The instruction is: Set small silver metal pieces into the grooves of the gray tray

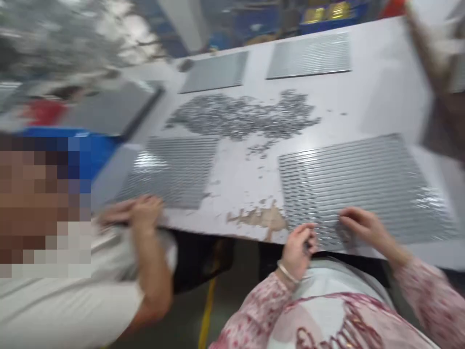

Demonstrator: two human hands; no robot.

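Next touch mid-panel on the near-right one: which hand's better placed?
Probably the right hand: it's over the near-right panel, closer to the middle. The left hand is at the near left corner, apparently gripping a small dark item, too blurred to identify.

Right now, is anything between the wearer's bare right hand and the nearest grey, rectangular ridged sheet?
Nothing clearly visible: the right hand is over the near part of the ridged sheet. The dark blur beneath is too indistinct to identify.
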